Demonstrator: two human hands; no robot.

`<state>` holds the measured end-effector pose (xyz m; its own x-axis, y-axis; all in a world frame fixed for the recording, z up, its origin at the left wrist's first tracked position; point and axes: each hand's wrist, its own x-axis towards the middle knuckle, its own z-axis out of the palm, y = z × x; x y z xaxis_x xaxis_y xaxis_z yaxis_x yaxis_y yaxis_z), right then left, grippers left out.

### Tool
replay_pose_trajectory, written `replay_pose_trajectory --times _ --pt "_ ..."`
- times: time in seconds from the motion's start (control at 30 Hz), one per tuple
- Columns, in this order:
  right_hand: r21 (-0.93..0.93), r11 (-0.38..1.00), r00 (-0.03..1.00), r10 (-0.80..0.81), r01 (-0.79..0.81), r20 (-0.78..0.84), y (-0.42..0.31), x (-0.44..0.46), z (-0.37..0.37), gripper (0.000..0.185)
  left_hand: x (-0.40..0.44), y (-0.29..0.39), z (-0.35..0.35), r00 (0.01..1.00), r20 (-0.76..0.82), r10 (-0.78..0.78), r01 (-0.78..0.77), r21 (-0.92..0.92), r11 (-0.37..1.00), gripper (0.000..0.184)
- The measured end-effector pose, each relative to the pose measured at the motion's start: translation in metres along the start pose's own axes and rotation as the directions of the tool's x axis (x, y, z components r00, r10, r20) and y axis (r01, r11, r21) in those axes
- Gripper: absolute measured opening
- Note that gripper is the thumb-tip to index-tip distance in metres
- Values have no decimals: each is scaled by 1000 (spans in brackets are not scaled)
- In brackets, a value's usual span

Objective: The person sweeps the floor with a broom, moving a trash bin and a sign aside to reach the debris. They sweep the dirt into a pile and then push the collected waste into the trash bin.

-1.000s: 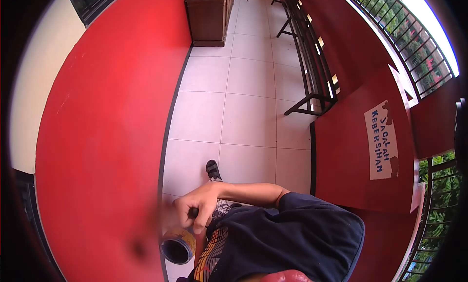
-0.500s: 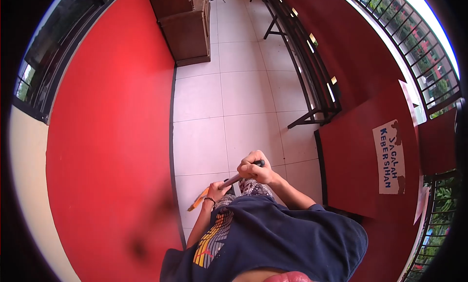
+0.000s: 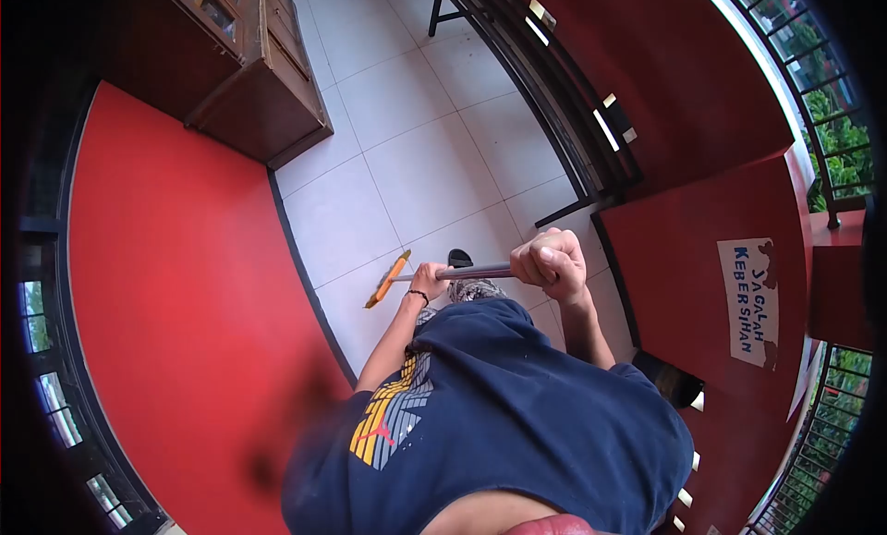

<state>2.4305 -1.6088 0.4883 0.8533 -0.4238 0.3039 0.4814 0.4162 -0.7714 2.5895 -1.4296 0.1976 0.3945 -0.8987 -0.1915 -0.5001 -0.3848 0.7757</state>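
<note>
A broom with a metal-looking handle [image 3: 480, 272] and an orange head [image 3: 387, 279] extends leftward in front of my body. The orange head is low, over the white tiled floor near the red wall. My left hand [image 3: 431, 281], with a dark bracelet at the wrist, is wrapped round the lower part of the handle. Higher up, at the handle's end, my right hand [image 3: 551, 262] is closed in a fist round it. A dark sandal [image 3: 459, 258] shows just beyond the handle.
To the left runs a red wall [image 3: 185, 285] with a wooden cabinet [image 3: 277, 101] standing past it. A long dark bench [image 3: 545, 110] lines the right side. A paper sign [image 3: 750, 304] hangs on the right red wall, beside metal railings [image 3: 836, 128].
The view has turned and moved nearer the cabinet. Both hands came onto the broom, my left hand appearing in the later frames. The orange head has swung forward; the bucket-like container has left view.
</note>
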Motion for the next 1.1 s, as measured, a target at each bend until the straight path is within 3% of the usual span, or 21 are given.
replay_pose_trajectory --times 0.17,0.3,0.33,0.4,0.43,0.5,0.53,0.57,0.6,0.63,0.7,0.73,0.77,0.83,0.87,0.9,0.97,1.0,1.03,1.1 --pt "-110 993 934 77 -41 349 -11 125 -36 44 122 -8 -72 981 -196 6 -6 -1 1000 36" --pt "-373 921 893 257 -110 370 6 217 -69 38 213 -35 -128 950 -312 28 -46 -51 998 39" --pt "-373 921 897 255 -112 362 10 238 -77 38 237 -43 -144 955 -295 17 -15 8 1000 39" --pt "-575 807 909 331 -134 254 17 281 -89 31 287 -56 -171 963 -261 60 -46 58 997 38" --pt "-678 717 843 457 -161 283 12 300 -107 30 313 -67 -182 966 -238 100 -77 102 992 38" --pt "-676 636 847 530 -372 32 19 317 -128 31 369 -79 -204 988 -107 109 -95 133 987 36" --pt "-666 550 780 622 -504 -77 18 330 -136 37 398 -89 -214 994 -2 111 -109 195 975 35" --pt "-733 458 791 585 -503 -177 22 336 -143 44 432 -101 -216 990 86 112 -130 250 959 34" --pt "-749 327 731 615 -576 -294 25 342 -149 51 466 -107 -217 981 148 122 -159 270 950 32" --pt "-718 207 658 617 -665 -432 33 343 -153 58 491 -118 -215 967 225 117 -181 288 940 31" --pt "-546 -171 286 703 -820 -651 63 350 -166 57 546 -122 -204 909 383 162 -323 404 856 18" --pt "-608 -188 389 618 -771 -683 85 348 -173 56 572 -123 -202 870 464 165 -387 438 811 14" --pt "-548 -172 387 539 -818 -748 114 346 -188 56 598 -124 -200 820 549 160 -459 465 756 16" --pt "-326 -180 197 507 -928 -839 171 346 -210 53 638 -132 -178 751 646 135 -557 511 655 23" --pt "-262 -117 178 473 -958 -863 203 348 -221 51 662 -137 -165 679 732 58 -618 527 583 25" --pt "-199 -59 154 439 -978 -885 229 358 -234 50 684 -151 -151 645 761 68 -643 492 587 22" --pt "-8 113 58 450 -994 -891 281 378 -259 45 730 -183 -133 569 820 64 -745 481 461 24" --pt "7 234 88 395 -972 -914 302 393 -268 43 753 -191 -126 549 834 61 -760 467 452 24" --pt "-75 253 139 245 -965 -959 332 401 -280 40 784 -195 -119 534 843 64 -785 467 407 24" --pt "114 311 1 347 -944 -938 381 424 -314 39 829 -221 -117 465 884 44 -840 425 337 24"
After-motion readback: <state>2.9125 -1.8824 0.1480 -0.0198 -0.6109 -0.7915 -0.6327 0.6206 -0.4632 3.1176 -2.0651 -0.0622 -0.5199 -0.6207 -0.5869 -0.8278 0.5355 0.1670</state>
